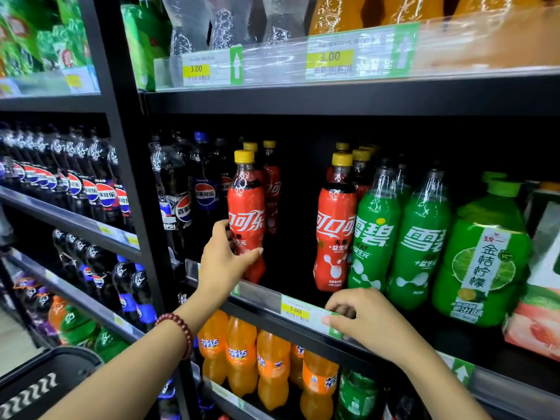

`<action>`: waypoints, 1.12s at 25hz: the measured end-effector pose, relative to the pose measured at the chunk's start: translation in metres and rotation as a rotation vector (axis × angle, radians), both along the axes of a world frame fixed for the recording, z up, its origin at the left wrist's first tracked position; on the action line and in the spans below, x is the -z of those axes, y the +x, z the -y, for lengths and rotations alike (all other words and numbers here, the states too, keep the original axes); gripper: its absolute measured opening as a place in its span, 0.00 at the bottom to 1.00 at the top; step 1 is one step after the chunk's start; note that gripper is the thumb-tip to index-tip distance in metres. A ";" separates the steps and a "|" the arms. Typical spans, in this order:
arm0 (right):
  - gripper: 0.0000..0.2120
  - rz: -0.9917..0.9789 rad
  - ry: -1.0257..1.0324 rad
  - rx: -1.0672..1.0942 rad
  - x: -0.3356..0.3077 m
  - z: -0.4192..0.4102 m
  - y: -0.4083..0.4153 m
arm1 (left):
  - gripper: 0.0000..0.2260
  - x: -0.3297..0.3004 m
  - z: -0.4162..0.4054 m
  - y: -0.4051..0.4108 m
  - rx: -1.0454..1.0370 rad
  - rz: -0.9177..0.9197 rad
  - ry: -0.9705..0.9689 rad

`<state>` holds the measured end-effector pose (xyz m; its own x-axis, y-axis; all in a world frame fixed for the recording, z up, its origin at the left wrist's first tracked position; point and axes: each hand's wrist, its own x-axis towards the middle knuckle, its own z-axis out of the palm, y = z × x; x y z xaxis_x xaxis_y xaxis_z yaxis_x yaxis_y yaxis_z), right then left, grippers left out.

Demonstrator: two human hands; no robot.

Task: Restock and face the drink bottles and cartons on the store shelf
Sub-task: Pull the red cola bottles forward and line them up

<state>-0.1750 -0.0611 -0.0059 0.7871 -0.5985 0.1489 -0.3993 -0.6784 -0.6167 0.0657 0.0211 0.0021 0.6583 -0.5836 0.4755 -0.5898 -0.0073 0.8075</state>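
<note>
Left hand (222, 262) grips the red cola bottle (246, 219) upright at the shelf (266, 298) front (yellow cap on top), while the right hand (363, 319), fingers curled, pinches the price tag (300, 312) strip.

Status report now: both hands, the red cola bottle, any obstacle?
Left hand grips red cola bottle, upright at shelf front. Right hand holds shelf rail at price tag. Gap beside bottle open, nothing blocking.
</note>
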 end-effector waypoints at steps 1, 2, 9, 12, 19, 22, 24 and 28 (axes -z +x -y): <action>0.03 0.000 0.001 -0.002 0.000 0.000 0.000 | 0.31 0.000 0.001 0.004 -0.020 -0.008 -0.004; 0.03 -0.001 0.001 -0.003 0.000 0.000 0.000 | 0.31 0.000 0.002 0.008 -0.034 -0.020 -0.008; 0.03 0.001 -0.009 -0.008 0.000 0.002 -0.001 | 0.25 -0.002 0.018 0.036 -0.169 0.008 0.175; 0.04 -0.010 -0.037 -0.006 0.002 0.002 -0.001 | 0.26 0.004 0.016 0.039 -0.277 0.145 0.330; 0.03 -0.030 -0.077 -0.024 0.003 0.004 0.000 | 0.21 0.006 0.029 0.050 -0.389 0.232 0.415; 0.03 -0.053 -0.090 -0.019 0.005 0.006 0.001 | 0.21 0.003 0.033 0.056 -0.395 0.243 0.453; 0.03 -0.069 -0.090 -0.014 0.006 0.007 0.001 | 0.21 0.001 0.035 0.060 -0.372 0.239 0.454; 0.03 -0.092 -0.109 -0.022 0.006 0.006 0.002 | 0.21 0.000 0.042 0.064 -0.362 0.254 0.470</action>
